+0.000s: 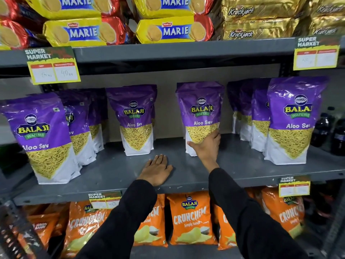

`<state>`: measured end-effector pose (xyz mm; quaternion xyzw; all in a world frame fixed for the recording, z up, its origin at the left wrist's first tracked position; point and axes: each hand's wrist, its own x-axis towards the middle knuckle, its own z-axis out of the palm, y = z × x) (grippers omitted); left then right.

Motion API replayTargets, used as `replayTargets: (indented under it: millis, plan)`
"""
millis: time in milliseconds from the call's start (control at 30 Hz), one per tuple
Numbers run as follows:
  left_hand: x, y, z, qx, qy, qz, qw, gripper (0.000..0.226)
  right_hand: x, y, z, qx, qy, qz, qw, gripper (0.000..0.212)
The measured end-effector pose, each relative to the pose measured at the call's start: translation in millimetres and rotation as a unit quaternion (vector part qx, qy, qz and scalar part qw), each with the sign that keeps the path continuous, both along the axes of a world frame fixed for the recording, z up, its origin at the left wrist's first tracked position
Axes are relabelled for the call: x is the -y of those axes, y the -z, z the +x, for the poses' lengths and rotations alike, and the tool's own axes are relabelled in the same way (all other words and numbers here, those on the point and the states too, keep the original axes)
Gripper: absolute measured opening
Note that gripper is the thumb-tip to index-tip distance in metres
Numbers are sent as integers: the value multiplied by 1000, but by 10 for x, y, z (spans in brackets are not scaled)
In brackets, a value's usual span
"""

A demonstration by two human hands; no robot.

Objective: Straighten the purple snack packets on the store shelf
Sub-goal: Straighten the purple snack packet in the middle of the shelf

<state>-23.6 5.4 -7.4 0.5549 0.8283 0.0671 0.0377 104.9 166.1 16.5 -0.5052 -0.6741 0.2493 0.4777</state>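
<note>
— Which purple packet (200, 116) is being handled?

— The one right of centre on the grey shelf (115, 171), standing upright and set further back than the front packets at either end. The right hand (206, 144) cups its lower front, fingers spread over the yellow window.

— And the left hand (156, 170)?

— Open, palm flat on the shelf, gripping nothing.

— So what step is this?

— Squaring that packet, it seems. Next it likely needs sliding forward in line with the centre packet (135, 118) just to its left, label facing out.
</note>
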Motion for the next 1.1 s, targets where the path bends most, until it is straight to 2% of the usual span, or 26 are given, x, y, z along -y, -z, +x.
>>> replayTargets:
  millis: [533,1100]
  plan:
    - [58,-72,97,-7,-12,0,1000,65,664,90,586,-14,22,32,999,136]
    - [-3,-22,38,-33,-8,3,999,59,909,98,615,-22,50,34,998,131]
